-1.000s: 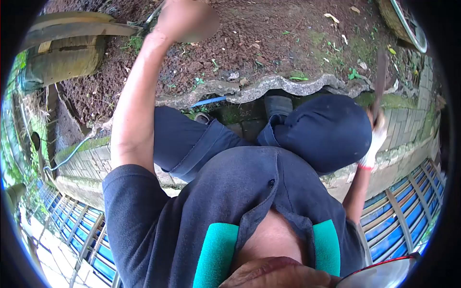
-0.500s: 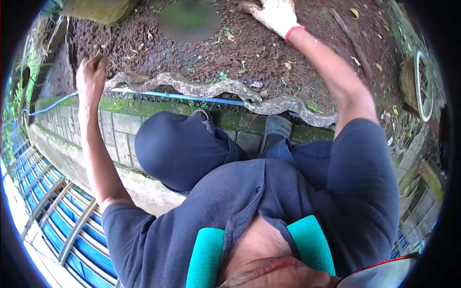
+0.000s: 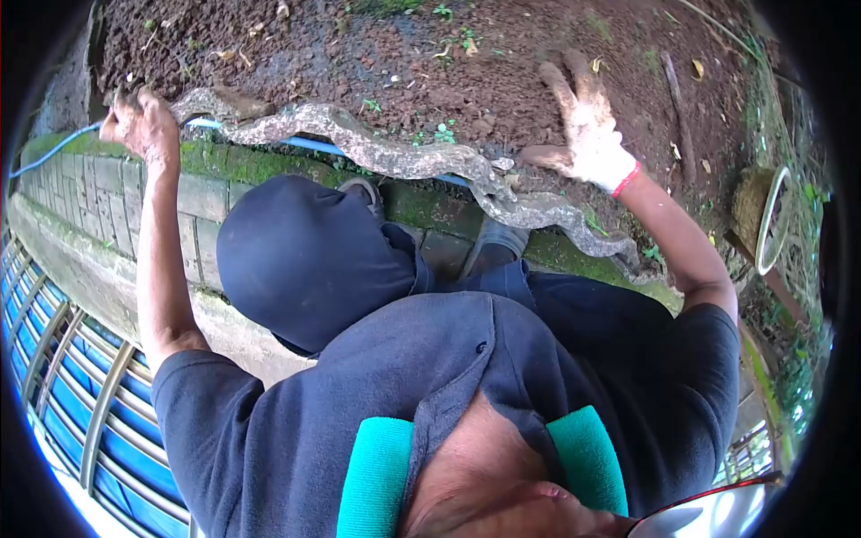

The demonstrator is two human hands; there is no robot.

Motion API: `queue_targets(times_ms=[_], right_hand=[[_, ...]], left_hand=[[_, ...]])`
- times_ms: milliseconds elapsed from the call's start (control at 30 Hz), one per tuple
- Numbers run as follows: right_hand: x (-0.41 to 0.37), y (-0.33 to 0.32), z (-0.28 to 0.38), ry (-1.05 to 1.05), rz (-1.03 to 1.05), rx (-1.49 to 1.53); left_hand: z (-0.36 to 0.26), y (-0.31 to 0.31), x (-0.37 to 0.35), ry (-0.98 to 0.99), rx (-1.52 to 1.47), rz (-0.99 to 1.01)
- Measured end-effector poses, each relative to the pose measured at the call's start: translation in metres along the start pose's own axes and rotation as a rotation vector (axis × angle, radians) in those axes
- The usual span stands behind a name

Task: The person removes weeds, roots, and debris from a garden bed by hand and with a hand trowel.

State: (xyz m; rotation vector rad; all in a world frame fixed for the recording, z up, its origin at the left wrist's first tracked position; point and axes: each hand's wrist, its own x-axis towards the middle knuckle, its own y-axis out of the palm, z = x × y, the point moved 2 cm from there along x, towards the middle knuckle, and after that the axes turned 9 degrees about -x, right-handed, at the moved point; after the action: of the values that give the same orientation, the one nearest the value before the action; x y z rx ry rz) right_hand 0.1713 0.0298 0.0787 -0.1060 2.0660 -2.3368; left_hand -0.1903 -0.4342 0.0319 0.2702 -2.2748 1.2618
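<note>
My right hand (image 3: 587,130), in a white glove with soil-stained fingers and a red cuff, lies with fingers spread on the brown soil (image 3: 484,81). Nothing shows in its grasp. At the left end of the wavy, grey stone-like edging (image 3: 413,160), my bare left hand (image 3: 143,125) has its fingers curled in at the border of the soil. Whether anything is inside those fingers is hidden. A blue hose (image 3: 63,146) runs past my left hand and partly behind the edging.
Below the edging runs a mossy block wall (image 3: 112,199). A stick (image 3: 679,117) lies on the soil to the right, near a round rimmed object (image 3: 771,220). Blue panels behind slats (image 3: 81,394) stand at lower left. My bent knee (image 3: 305,260) is close to the wall.
My right hand has come closer to my body, from the far soil toward the edging, and its fingers now spread. My left hand sits further left and lower. The view has shifted.
</note>
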Motion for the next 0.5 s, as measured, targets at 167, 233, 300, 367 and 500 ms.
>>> queue_targets(times_ms=[167, 233, 300, 367, 500], right_hand=[[0.058, 0.013, 0.032, -0.122, 0.003, 0.085], [0.069, 0.020, 0.039, -0.211, -0.046, 0.086], [0.079, 0.022, 0.051, -0.277, -0.022, 0.053], [0.091, 0.024, 0.058, -0.416, 0.012, 0.107], [0.139, 0.014, 0.094, -0.733, -0.017, 0.186]], left_hand=[[0.058, 0.023, 0.012, -0.126, 0.108, 0.109], [0.031, 0.018, 0.007, -0.171, 0.054, 0.054], [0.039, 0.019, 0.005, -0.033, 0.174, 0.045], [0.055, 0.025, 0.004, 0.116, 0.289, 0.000], [0.034, 0.021, -0.002, 0.015, 0.054, -0.162]])
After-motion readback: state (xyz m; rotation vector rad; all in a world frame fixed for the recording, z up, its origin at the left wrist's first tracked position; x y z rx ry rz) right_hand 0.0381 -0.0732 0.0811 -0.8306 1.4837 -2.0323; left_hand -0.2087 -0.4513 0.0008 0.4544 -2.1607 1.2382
